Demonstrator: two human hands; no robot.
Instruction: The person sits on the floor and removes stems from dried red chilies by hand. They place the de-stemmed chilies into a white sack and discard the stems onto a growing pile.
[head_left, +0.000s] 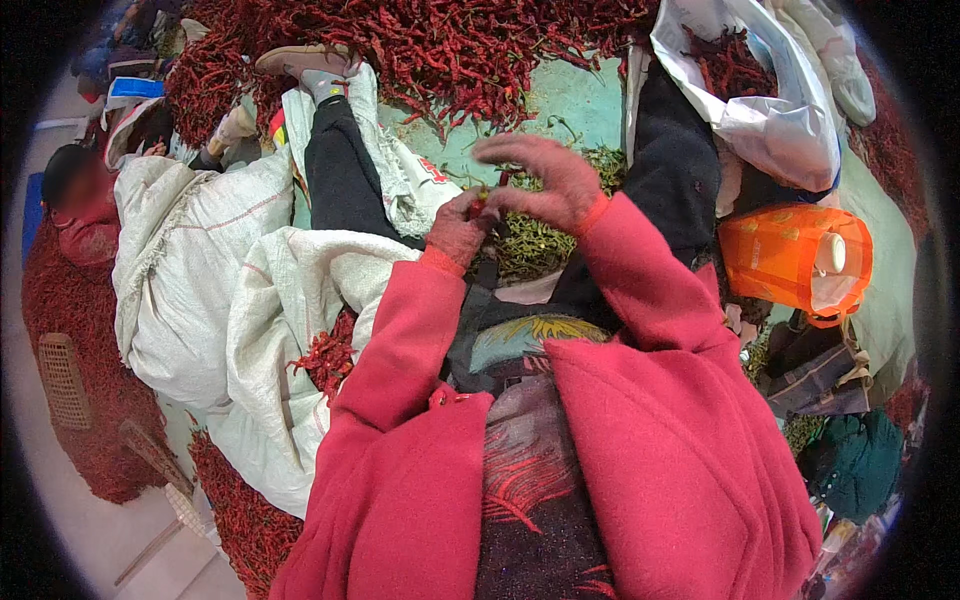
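Note:
My left hand (456, 232) pinches a small red chili pepper (478, 205) near its fingertips; part of it is hidden by the fingers. Blurred by motion, my right hand (551, 180) hovers beside it with fingers apart and its thumb close to the pepper. Below both hands, between my legs, lies a heap of green chili stems (536, 240). Beyond them dried red chili peppers (450, 52) are spread thickly over a pale green ground sheet (577, 94).
An open white plastic sack (795, 146) holding red chilies stands beyond my right leg, near an orange bag (772, 255) with a white-lidded container. White woven sacks (210, 262) bulge at left. A person (82, 195) sits farther left, near a chili pile (82, 300).

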